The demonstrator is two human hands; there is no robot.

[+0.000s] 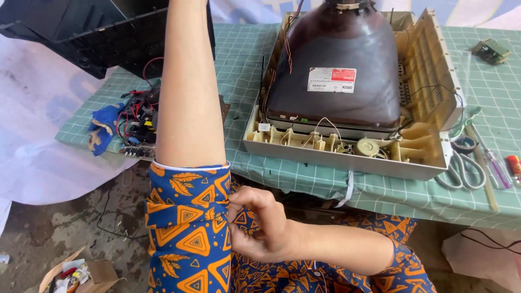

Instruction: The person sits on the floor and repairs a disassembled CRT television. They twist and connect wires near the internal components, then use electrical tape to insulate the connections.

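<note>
The right hand (260, 225) pinches the rolled cuff of the blue-and-orange patterned fabric sleeve (190, 217) on the raised left arm. The left hand is out of view. Folding evenly would likely hold it clear of the dark glass picture tube (336, 65) beyond.

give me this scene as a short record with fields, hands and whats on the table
right hand: right hand pinches the rolled cuff of the blue and orange sleeve on the left arm
left hand: out of view; the left forearm stretches up past the top edge
table: green checked cloth
main item: opened tube television, back cover off
left of arm: circuit board with wires, blue rag
right edge: scissors, screwdriver
floor: cardboard box
</note>
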